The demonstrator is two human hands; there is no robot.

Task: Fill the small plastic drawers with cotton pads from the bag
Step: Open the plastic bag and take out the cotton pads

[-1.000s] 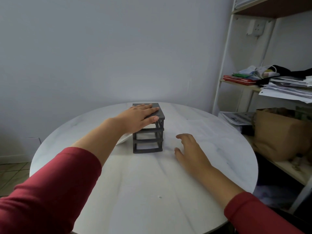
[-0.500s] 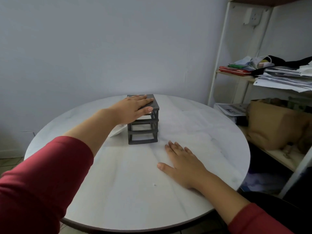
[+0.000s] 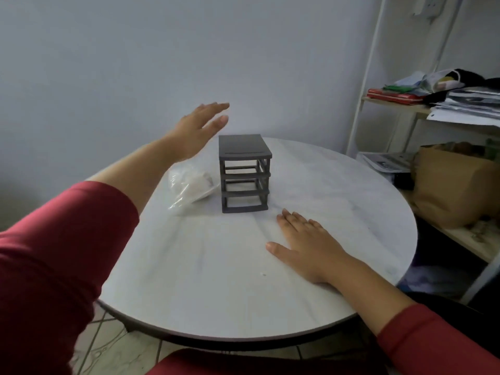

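We note the drawer unit [image 3: 244, 173] on the table [image 3: 338, 185], its slots looking empty. The bag [image 3: 190, 185] lies touching its left side, unopened. Left hand [image 3: 198, 129] hovers above-left, fingers spread, empty; right hand [image 3: 308, 243] flat in front. Filling not yet begun.

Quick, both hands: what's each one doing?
Left hand: open, empty, raised beside the drawer unit.
Right hand: open, empty, flat on the table.
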